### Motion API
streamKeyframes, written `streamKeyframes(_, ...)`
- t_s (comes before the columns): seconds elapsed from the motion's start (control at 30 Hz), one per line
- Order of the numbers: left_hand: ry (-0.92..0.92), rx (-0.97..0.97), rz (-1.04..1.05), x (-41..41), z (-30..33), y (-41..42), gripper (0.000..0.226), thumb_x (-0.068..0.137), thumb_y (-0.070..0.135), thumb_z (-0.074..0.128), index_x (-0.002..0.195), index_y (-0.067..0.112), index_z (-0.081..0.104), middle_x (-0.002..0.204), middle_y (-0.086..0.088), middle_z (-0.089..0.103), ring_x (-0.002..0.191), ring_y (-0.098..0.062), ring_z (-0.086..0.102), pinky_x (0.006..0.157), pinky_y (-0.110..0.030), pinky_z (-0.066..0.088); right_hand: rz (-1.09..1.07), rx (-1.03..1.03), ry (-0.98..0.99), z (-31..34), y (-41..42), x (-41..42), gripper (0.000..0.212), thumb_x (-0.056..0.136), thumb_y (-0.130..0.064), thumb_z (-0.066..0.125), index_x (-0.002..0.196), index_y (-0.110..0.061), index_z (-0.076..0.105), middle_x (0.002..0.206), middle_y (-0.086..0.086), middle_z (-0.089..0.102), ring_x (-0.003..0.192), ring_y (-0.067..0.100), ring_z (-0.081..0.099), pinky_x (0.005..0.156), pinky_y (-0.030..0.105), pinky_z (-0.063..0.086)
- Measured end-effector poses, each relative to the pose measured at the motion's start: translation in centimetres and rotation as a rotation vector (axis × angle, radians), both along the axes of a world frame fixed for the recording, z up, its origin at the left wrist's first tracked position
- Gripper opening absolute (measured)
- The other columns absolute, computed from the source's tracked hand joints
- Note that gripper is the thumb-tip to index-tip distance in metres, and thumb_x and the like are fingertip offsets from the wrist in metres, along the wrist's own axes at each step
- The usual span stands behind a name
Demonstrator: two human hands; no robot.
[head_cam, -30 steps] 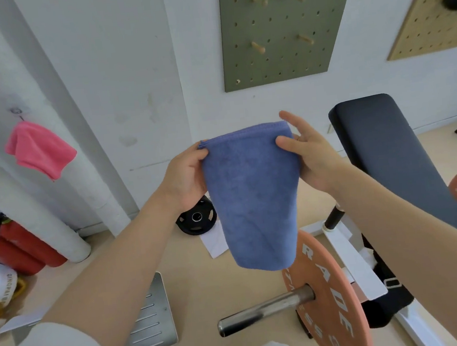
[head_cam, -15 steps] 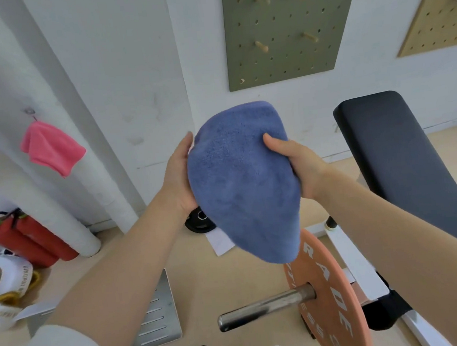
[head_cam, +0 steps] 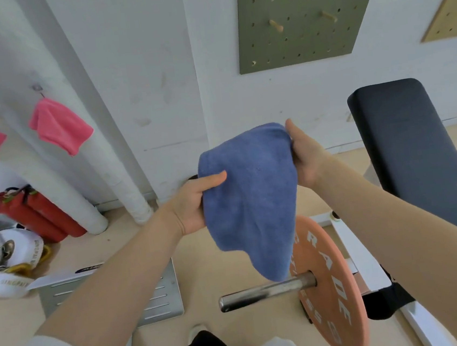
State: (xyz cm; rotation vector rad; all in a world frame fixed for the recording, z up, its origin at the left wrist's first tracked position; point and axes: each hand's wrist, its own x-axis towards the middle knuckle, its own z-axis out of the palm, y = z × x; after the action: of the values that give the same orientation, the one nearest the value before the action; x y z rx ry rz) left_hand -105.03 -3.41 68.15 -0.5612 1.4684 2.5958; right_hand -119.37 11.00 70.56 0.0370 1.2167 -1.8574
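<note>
A blue towel (head_cam: 252,198) hangs folded in the air in front of me, above the floor. My left hand (head_cam: 193,201) grips its left edge, thumb laid across the front of the cloth. My right hand (head_cam: 304,156) grips the upper right corner, fingers hidden behind the fabric. The towel's lower end droops toward the steel barbell sleeve (head_cam: 265,293).
An orange weight plate (head_cam: 329,283) sits on the barbell beside a black padded bench (head_cam: 411,153). Pink cloths (head_cam: 59,125) hang on the white wall at left. Red fire extinguishers (head_cam: 34,215), shoes (head_cam: 2,258) and a metal plate (head_cam: 155,296) lie on the floor. A green pegboard (head_cam: 298,16) hangs above.
The towel went from hanging flat, to bunched up high, to lower and draped. My left hand dropped to the towel's left edge; the view shifted left.
</note>
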Motion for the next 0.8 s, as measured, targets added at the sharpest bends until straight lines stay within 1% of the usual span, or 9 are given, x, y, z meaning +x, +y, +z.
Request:
streamKeyframes(0.13,0.045,0.031,0.152,-0.2,0.3,-0.7,0.022,0.079,0.029,0.058,0.074,0.015,0.074,0.08,-0.002,0.073,0.078,-0.017,0.07,0.068,-0.025,0.058,0.231,0.034,0.052,-1.3,-0.6,1.1,0.077,0.085,-0.072,0.024,0.105,-0.01,0.065,0.097,0.006,0.072,0.085,0.02,0.07,0.074,0.031,0.054)
streamKeyframes(0.23,0.048,0.005,0.222,0.0,0.6,-1.7,0.022,0.085,0.031,0.056,0.084,0.016,0.072,0.082,0.0,0.074,0.076,-0.015,0.071,0.067,-0.025,0.057,0.373,0.04,0.112,-2.5,-0.9,2.1,0.075,0.08,-0.072,0.039,0.121,-0.013,0.06,0.12,0.006,0.065,0.107,0.023,0.063,0.092,0.037,0.048)
streamKeyframes(0.3,0.036,-0.03,0.261,0.3,0.4,-2.4,0.019,0.088,0.027,0.055,0.096,0.016,0.068,0.092,-0.001,0.073,0.085,-0.016,0.07,0.073,-0.028,0.056,0.434,0.042,0.149,-2.7,-0.9,2.6,0.061,0.074,-0.06,0.059,0.114,-0.015,0.064,0.113,0.007,0.069,0.1,0.023,0.067,0.086,0.039,0.052)
streamKeyframes(0.4,0.018,-0.074,0.318,0.8,0.3,-3.3,0.019,0.089,0.021,0.055,0.102,0.014,0.066,0.095,-0.001,0.073,0.09,-0.016,0.069,0.072,-0.027,0.057,0.62,0.052,0.482,-2.9,-1.1,2.6,0.026,0.079,-0.024,0.066,0.104,-0.016,0.062,0.094,0.001,0.072,0.088,0.017,0.068,0.077,0.031,0.055)
streamKeyframes(0.47,0.014,-0.09,0.352,1.2,0.3,-4.0,0.017,0.09,0.022,0.054,0.1,0.015,0.065,0.089,0.001,0.074,0.086,-0.014,0.07,0.069,-0.026,0.056,0.685,0.052,0.534,-2.9,-1.1,2.5,0.03,0.081,-0.007,0.065,0.108,-0.017,0.059,0.094,-0.001,0.071,0.089,0.015,0.069,0.073,0.025,0.055)
streamKeyframes(0.53,0.018,-0.1,0.377,1.3,0.5,-4.7,0.017,0.091,0.021,0.052,0.102,0.015,0.064,0.087,0.001,0.073,0.083,-0.014,0.069,0.068,-0.026,0.055,0.735,0.08,0.601,-3.3,-1.1,1.9,0.047,0.078,-0.001,0.066,0.119,-0.019,0.053,0.107,-0.003,0.069,0.1,0.014,0.067,0.079,0.024,0.054)
streamKeyframes(0.63,0.028,-0.098,0.392,1.0,0.7,-5.6,0.025,0.092,0.017,0.049,0.115,0.011,0.059,0.099,-0.004,0.07,0.09,-0.017,0.067,0.069,-0.026,0.057,0.993,0.33,0.864,-4.3,-1.2,1.0,0.047,0.07,-0.008,0.068,0.112,-0.025,0.055,0.104,-0.003,0.067,0.096,0.014,0.063,0.091,0.039,0.051)
streamKeyframes(0.7,0.044,-0.096,0.375,1.0,0.9,-6.3,0.03,0.092,0.015,0.048,0.121,0.01,0.056,0.104,-0.005,0.068,0.091,-0.017,0.067,0.069,-0.027,0.058,1.103,0.385,0.807,-4.8,-1.5,0.2,0.047,0.073,-0.015,0.068,0.115,-0.029,0.053,0.108,-0.002,0.065,0.103,0.014,0.061,0.099,0.039,0.047)
streamKeyframes(0.8,0.084,-0.1,0.346,1.4,1.0,-8.0,0.026,0.091,0.012,0.049,0.116,0.014,0.058,0.093,0.001,0.072,0.083,-0.013,0.07,0.064,-0.025,0.058,1.011,0.269,0.619,-4.5,-3.2,-0.8,0.038,0.088,-0.031,0.058,0.125,-0.029,0.051,0.121,-0.01,0.063,0.116,0.007,0.056,0.106,0.035,0.042)
